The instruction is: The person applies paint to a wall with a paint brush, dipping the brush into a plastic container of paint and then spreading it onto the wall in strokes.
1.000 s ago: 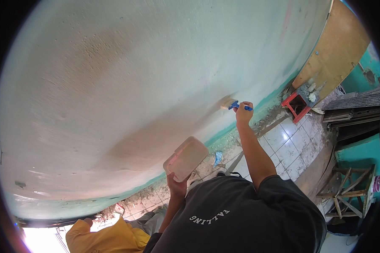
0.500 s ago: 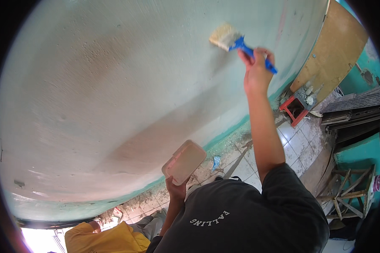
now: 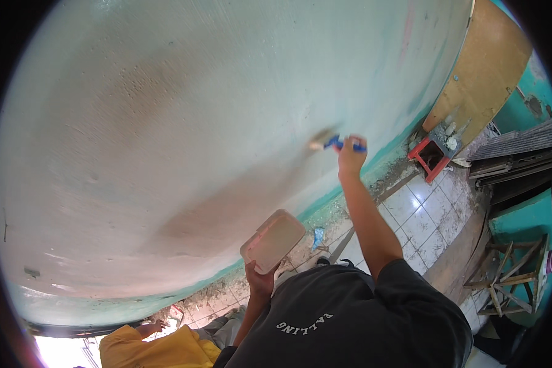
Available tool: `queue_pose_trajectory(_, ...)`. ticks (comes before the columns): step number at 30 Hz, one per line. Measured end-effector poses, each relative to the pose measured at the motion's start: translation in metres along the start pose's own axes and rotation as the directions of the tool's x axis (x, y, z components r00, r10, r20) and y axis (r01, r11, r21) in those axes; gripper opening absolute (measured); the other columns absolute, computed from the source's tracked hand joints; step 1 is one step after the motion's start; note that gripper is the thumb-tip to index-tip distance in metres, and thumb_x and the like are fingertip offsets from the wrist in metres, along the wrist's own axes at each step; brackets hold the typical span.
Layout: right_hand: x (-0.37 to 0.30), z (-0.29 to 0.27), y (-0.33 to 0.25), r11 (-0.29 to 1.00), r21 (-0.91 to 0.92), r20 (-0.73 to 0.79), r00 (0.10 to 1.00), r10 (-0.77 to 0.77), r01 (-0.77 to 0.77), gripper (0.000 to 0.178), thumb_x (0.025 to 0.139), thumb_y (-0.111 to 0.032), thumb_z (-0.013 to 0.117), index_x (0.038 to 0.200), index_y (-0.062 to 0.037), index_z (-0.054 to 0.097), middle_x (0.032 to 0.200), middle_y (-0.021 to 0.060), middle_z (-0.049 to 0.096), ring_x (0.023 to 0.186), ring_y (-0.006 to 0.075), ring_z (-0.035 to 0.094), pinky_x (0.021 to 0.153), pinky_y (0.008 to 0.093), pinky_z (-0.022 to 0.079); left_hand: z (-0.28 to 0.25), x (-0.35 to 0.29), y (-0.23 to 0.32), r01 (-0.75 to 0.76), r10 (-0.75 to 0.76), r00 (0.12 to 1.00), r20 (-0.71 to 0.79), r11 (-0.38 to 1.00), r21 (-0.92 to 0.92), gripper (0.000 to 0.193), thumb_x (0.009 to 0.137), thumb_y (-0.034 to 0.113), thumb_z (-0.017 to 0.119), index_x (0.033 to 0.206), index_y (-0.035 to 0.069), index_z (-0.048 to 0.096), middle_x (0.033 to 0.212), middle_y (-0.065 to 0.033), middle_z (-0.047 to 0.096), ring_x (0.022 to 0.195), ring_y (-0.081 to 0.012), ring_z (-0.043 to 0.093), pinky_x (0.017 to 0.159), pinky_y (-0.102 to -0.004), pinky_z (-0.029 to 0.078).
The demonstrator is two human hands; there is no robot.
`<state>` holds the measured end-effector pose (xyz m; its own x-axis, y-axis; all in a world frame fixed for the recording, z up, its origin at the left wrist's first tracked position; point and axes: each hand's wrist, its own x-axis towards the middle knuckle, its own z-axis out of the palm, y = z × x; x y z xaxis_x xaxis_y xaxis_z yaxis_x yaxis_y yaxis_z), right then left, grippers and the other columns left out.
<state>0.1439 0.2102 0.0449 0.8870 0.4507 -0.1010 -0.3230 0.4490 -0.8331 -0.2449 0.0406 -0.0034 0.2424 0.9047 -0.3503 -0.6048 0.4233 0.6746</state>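
Observation:
My right hand [image 3: 352,158] grips the blue handle of a paintbrush [image 3: 334,143]. Its pale bristles are at the wall [image 3: 227,122], blurred by motion, and seem to touch it. Low in front of my body, my left hand [image 3: 260,279] is closed on the near edge of a shallow rectangular plastic tub [image 3: 273,241]. The tub is tilted, and its inside looks pale and pinkish. Whitish coating covers most of the wall, with a green strip along its bottom.
A red stool [image 3: 429,159] bearing small things stands by a tan board [image 3: 481,67] at the right. Beyond are stacked grey sheets [image 3: 518,147] and a wooden stand [image 3: 512,279]. Someone in a yellow shirt [image 3: 156,349] is at lower left. Debris lies on the tiled floor [image 3: 420,214].
My right hand has come down the wall with the paintbrush, nearer my body. The tub in my left hand has shifted slightly right and down in the picture.

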Motion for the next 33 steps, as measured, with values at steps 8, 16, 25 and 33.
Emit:
queue_pose_trajectory(8,-0.035,0.084,-0.164,0.884,0.446,0.222,0.939,-0.262,0.141,0.019,0.098,-0.004,0.06,0.113,-0.0005,0.048,0.103,0.0118,0.059,0.088,0.0213,0.066,0.088,0.0418,0.063,-0.003,-0.012,0.011,-0.031,0.035,0.997,-0.072,0.998,0.046,0.074,0.089,0.042,0.051,0.155,0.011,0.037,0.152,-0.0125,0.047,0.139,-0.0365,0.049,0.11,-0.0566,0.044)
queue_pose_trajectory(16,-0.06,-0.048,0.079,0.992,0.118,0.022,0.999,0.047,-0.049,0.016,0.1,-0.01,0.061,0.111,-0.0038,0.051,0.105,0.0108,0.057,0.092,0.0221,0.066,0.083,0.0393,0.065,-0.015,-0.018,0.015,-0.05,0.046,0.996,-0.079,0.997,-0.051,0.074,0.089,0.034,0.053,0.156,0.008,0.034,0.155,-0.0163,0.046,0.142,-0.0385,0.047,0.112,-0.0609,0.043)
queue_pose_trajectory(25,-0.04,0.006,0.014,0.976,0.108,-0.018,0.981,0.191,-0.188,0.015,0.098,-0.009,0.064,0.105,-0.0025,0.053,0.101,0.0107,0.059,0.089,0.0223,0.067,0.082,0.0367,0.065,0.007,-0.033,0.018,-0.066,0.067,0.991,-0.117,0.998,0.009,0.069,0.091,0.044,0.05,0.151,0.012,0.042,0.145,-0.011,0.053,0.132,-0.0327,0.054,0.102,-0.054,0.049)
queue_pose_trajectory(33,-0.092,0.052,-0.114,0.913,0.402,0.263,0.964,-0.035,-0.076,0.015,0.1,-0.006,0.062,0.109,-0.0025,0.05,0.101,0.0096,0.058,0.092,0.0239,0.069,0.092,0.0375,0.062,-0.021,-0.018,0.022,-0.003,0.005,0.996,-0.084,1.0,0.027,0.07,0.089,0.045,0.052,0.15,0.013,0.042,0.143,-0.0109,0.054,0.131,-0.033,0.055,0.102,-0.0534,0.048)
